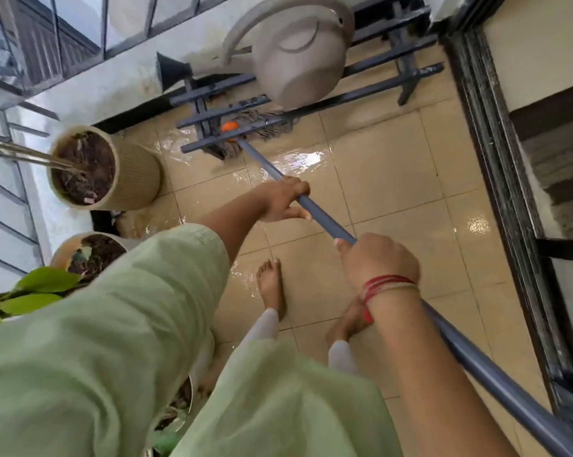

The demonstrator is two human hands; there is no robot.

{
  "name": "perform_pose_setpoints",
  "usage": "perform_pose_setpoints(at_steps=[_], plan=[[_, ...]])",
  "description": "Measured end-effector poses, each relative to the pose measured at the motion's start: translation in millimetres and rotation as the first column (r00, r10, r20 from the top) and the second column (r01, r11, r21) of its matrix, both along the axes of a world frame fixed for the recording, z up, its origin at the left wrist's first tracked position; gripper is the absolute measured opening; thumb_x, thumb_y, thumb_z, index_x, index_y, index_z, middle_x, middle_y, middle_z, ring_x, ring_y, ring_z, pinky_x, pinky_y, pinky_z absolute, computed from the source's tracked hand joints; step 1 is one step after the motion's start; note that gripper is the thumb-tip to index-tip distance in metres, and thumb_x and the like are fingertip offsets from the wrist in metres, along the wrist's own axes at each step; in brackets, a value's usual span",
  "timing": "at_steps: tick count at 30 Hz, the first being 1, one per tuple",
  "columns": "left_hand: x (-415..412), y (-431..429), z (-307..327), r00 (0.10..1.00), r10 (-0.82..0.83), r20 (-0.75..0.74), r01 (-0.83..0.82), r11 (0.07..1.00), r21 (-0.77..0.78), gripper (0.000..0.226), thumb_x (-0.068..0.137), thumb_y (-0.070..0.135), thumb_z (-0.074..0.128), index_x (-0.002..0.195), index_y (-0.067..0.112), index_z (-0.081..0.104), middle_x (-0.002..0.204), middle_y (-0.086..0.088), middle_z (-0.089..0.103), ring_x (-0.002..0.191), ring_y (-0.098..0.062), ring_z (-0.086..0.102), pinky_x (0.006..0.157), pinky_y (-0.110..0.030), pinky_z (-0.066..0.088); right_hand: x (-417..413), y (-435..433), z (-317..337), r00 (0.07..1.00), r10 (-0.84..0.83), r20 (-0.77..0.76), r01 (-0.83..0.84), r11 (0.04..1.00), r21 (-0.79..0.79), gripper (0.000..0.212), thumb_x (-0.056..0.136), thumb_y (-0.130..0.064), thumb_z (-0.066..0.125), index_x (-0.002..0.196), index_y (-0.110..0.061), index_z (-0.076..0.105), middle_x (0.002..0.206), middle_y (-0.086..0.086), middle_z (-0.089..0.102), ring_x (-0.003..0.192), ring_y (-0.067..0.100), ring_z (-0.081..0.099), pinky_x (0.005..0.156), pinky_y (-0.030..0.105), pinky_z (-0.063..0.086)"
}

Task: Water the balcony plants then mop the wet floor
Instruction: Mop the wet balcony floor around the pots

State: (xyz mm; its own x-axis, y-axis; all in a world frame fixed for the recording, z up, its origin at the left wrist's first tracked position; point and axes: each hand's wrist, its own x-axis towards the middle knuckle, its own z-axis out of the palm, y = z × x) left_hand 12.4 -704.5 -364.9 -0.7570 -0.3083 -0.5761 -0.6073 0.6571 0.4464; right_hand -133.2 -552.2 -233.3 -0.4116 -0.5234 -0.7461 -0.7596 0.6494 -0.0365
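Observation:
A grey mop handle (324,222) runs from the lower right up to a stringy mop head (262,125) with an orange collar, lying under a dark metal rack (232,108). My left hand (283,199) grips the handle further along toward the head. My right hand (379,258), with red threads at the wrist, grips it nearer to me. A beige watering can (298,57) stands on the rack. The beige tiled floor (394,179) shines with water around the mop and near my bare feet.
Two ribbed beige pots with soil, the far pot (133,173) and the near pot (80,252), stand along the left wall, with green leaves (44,282) nearer me. A dark door frame (502,179) borders the right. A railing with glass lines the far left.

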Motion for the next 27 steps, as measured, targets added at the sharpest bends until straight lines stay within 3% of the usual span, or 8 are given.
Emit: perform_pose_setpoints(at_steps=[2, 5, 10, 13, 19, 23, 25, 27], plan=[[2.5, -8.6, -6.3, 0.993, -0.044, 0.111, 0.042, 0.999, 0.018, 0.079, 0.080, 0.072, 0.044, 0.127, 0.009, 0.044, 0.121, -0.015, 0.050, 0.112, -0.030, 0.048, 0.096, -0.043, 0.042, 7.8, 2.6, -10.1, 1.000, -0.003, 0.019, 0.003, 1.000, -0.027, 0.051, 0.096, -0.052, 0.033, 0.100, -0.012, 0.064, 0.080, 0.007, 0.056, 0.073, 0.023, 0.053, 0.059, 0.029, 0.040], [-1.5, -7.8, -13.5, 0.986, -0.055, 0.159, 0.053, 0.998, 0.017, 0.073, 0.083, 0.066, 0.044, 0.130, 0.010, 0.043, 0.126, -0.014, 0.047, 0.116, -0.030, 0.046, 0.099, -0.043, 0.041, -1.6, 8.8, -21.8, 0.996, -0.033, 0.084, 0.034, 0.999, -0.017, 0.052, 0.096, -0.054, 0.032, 0.099, -0.012, 0.063, 0.076, 0.005, 0.053, 0.070, 0.022, 0.051, 0.058, 0.028, 0.038], [-51.0, 24.2, -14.3, 1.000, -0.027, 0.015, 0.026, 0.999, 0.021, 0.094, 0.070, 0.083, 0.027, 0.121, 0.007, 0.048, 0.114, -0.016, 0.050, 0.104, -0.029, 0.048, 0.091, -0.039, 0.041, -61.7, 34.5, -22.6, 0.964, -0.203, 0.169, 0.186, 0.976, 0.111, 0.056, 0.091, -0.063, 0.033, 0.078, -0.012, 0.051, 0.064, 0.004, 0.048, 0.056, 0.018, 0.045, 0.048, 0.025, 0.030], [-97.4, 49.0, -16.5, 0.993, -0.111, -0.046, 0.113, 0.992, 0.054, 0.107, 0.063, 0.094, 0.014, 0.114, 0.006, 0.049, 0.105, -0.015, 0.051, 0.098, -0.029, 0.049, 0.086, -0.038, 0.041, -102.0, 66.8, -11.6, 0.924, -0.324, 0.202, 0.295, 0.942, 0.161, 0.058, 0.088, -0.066, 0.036, 0.066, -0.014, 0.048, 0.062, 0.003, 0.050, 0.054, 0.019, 0.045, 0.049, 0.025, 0.032], [-190.4, 98.0, -10.4, 0.953, -0.236, -0.187, 0.256, 0.963, 0.086, 0.110, 0.061, 0.093, 0.011, 0.115, 0.005, 0.049, 0.107, -0.014, 0.051, 0.100, -0.025, 0.045, 0.088, -0.036, 0.039, -152.4, 139.1, 8.6, 0.823, -0.540, 0.176, 0.522, 0.841, 0.142, 0.063, 0.084, -0.070, 0.037, 0.067, -0.012, 0.055, 0.061, 0.006, 0.054, 0.052, 0.019, 0.045, 0.054, 0.027, 0.034], [-244.2, 108.2, -2.6, 0.860, -0.501, -0.097, 0.506, 0.861, 0.044, 0.080, 0.081, 0.074, 0.037, 0.124, 0.007, 0.045, 0.117, -0.014, 0.049, 0.112, -0.028, 0.045, 0.094, -0.039, 0.038, -146.1, 164.8, 9.7, 0.753, -0.642, 0.144, 0.626, 0.767, 0.144, 0.063, 0.087, -0.069, 0.030, 0.067, -0.013, 0.052, 0.060, 0.005, 0.051, 0.052, 0.019, 0.044, 0.054, 0.028, 0.034], [-251.3, 107.1, -3.6, 0.786, -0.618, -0.029, 0.616, 0.786, -0.055, 0.071, 0.086, 0.068, 0.038, 0.127, 0.011, 0.044, 0.120, -0.012, 0.051, 0.116, -0.029, 0.046, 0.102, -0.045, 0.034, -134.1, 168.8, 7.5, 0.706, -0.687, 0.170, 0.668, 0.726, 0.161, 0.061, 0.088, -0.068, 0.028, 0.067, -0.014, 0.050, 0.060, 0.004, 0.050, 0.053, 0.019, 0.044, 0.054, 0.028, 0.034], [-239.9, 104.2, -2.7, 0.767, -0.641, -0.027, 0.635, 0.765, -0.103, 0.070, 0.085, 0.069, 0.038, 0.126, 0.013, 0.046, 0.119, -0.010, 0.053, 0.117, -0.029, 0.046, 0.108, -0.050, 0.028, -121.4, 166.1, 9.5, 0.687, -0.702, 0.187, 0.682, 0.712, 0.170, 0.060, 0.089, -0.067, 0.027, 0.069, -0.015, 0.049, 0.061, 0.004, 0.050, 0.053, 0.019, 0.045, 0.053, 0.026, 0.034]])
